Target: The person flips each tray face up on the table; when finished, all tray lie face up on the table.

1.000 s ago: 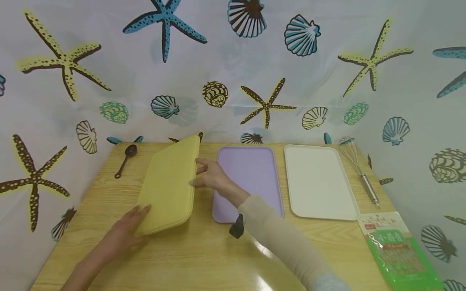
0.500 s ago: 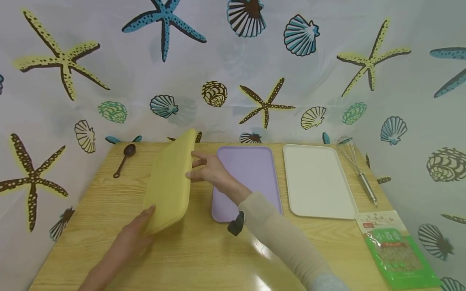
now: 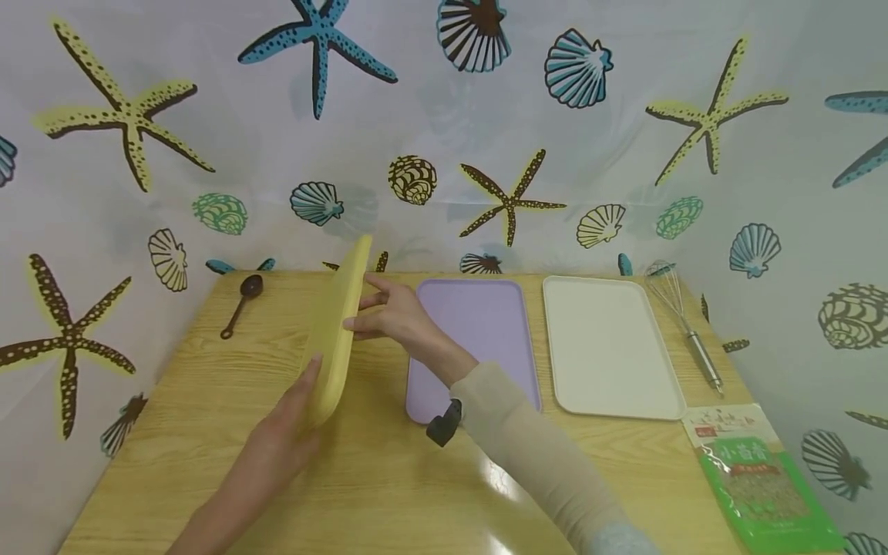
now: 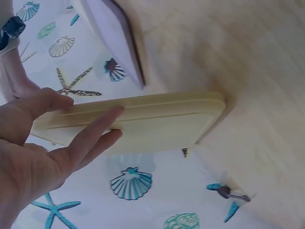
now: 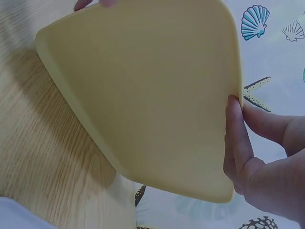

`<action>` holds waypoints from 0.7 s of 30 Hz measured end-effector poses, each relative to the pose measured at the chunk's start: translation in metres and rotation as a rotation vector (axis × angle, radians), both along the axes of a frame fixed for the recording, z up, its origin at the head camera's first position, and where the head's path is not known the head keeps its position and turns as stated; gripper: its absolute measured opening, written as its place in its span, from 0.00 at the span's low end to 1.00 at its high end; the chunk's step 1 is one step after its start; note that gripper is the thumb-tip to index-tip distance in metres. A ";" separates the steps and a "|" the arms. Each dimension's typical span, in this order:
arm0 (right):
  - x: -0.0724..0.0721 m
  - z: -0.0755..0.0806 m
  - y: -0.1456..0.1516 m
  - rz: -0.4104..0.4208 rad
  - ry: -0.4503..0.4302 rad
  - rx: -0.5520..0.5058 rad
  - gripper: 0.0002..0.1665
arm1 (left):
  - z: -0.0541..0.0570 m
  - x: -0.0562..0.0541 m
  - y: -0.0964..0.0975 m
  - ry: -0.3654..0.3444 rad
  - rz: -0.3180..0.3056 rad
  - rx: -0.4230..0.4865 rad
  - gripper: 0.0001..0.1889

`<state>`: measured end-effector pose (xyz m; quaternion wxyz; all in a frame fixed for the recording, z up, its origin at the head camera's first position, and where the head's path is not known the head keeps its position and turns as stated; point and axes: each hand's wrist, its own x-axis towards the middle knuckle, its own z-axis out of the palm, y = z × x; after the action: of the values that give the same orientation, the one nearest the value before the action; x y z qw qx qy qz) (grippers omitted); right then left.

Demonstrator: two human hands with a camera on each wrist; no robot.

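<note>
A yellow rectangular tray stands steeply tilted on its lower long edge, almost on end, left of the purple tray. My left hand grips its near short edge; in the left wrist view, the thumb and fingers lie on opposite sides of the tray. My right hand pinches the raised long rim. The right wrist view shows the broad face of the tray, with nothing on it, and the right thumb and fingers on either side of the rim.
A white tray lies right of the purple one. Beyond it are a whisk and a green-and-white packet. A dark brown spoon lies at the back left. Patterned cloth walls the table's back and sides.
The yellow tray has tipped further up, from a moderate slant to nearly upright. My left hand has moved right and forward with it; the right hand has risen slightly leftward.
</note>
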<state>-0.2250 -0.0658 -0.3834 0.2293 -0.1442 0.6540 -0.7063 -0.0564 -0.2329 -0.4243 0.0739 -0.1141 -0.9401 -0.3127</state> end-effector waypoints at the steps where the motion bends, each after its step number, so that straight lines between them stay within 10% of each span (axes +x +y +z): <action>1: 0.000 0.001 -0.001 0.000 0.001 0.005 0.53 | 0.003 -0.001 0.001 0.025 -0.003 -0.010 0.55; 9: 0.003 0.017 -0.011 -0.005 -0.005 0.013 0.52 | 0.026 -0.006 0.003 0.087 -0.052 -0.007 0.51; 21: 0.007 0.026 -0.024 0.003 -0.030 -0.025 0.53 | 0.052 -0.001 0.003 0.021 0.075 0.029 0.38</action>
<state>-0.2176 -0.0900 -0.3576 0.2384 -0.1376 0.6413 -0.7162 -0.0572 -0.2294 -0.3727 0.0970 -0.0811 -0.9382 -0.3223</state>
